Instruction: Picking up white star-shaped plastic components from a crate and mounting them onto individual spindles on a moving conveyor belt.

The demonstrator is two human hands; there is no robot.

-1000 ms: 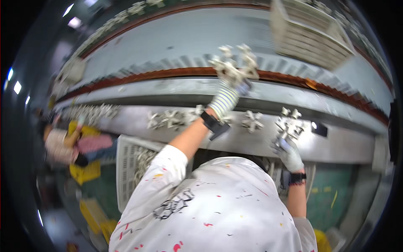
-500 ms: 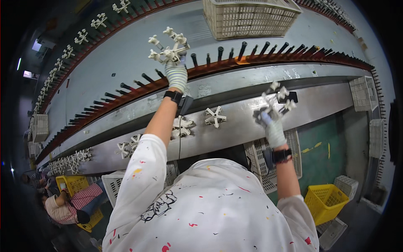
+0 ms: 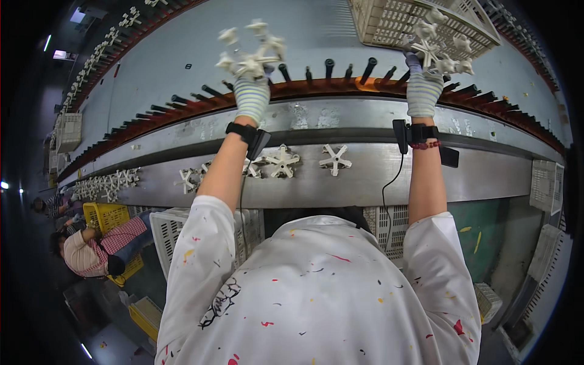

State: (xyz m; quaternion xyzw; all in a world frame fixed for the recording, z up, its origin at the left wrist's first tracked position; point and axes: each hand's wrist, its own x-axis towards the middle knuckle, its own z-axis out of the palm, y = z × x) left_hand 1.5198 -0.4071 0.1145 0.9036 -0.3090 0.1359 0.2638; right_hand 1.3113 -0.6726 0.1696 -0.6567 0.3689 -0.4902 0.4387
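Observation:
My left hand (image 3: 252, 97), in a striped glove, is closed on the underside of a white five-armed star-shaped part (image 3: 250, 61) with knobbed arm ends. It hangs over the row of dark upright pegs (image 3: 329, 68). Farther right, my gloved right hand (image 3: 424, 94) grips a second white star-shaped part (image 3: 429, 53) at the peg rail, in front of a basket. Whether either part touches a peg is hidden by the gloves. On the metal bench below lie loose star-shaped parts, among them one at the middle (image 3: 335, 159) and another to its left (image 3: 283, 162).
A cream slatted basket (image 3: 389, 24) stands beyond the rail. A dark phone-like slab (image 3: 449, 157) lies on the metal bench (image 3: 377, 176), near my right forearm. More star parts (image 3: 109, 184) are heaped at the left, where co-workers (image 3: 91, 252) sit by a yellow crate (image 3: 108, 214).
My right hand has risen from above the bench to the peg rail with its star-shaped part. My left hand stays at the rail with its part. The whole view has shifted.

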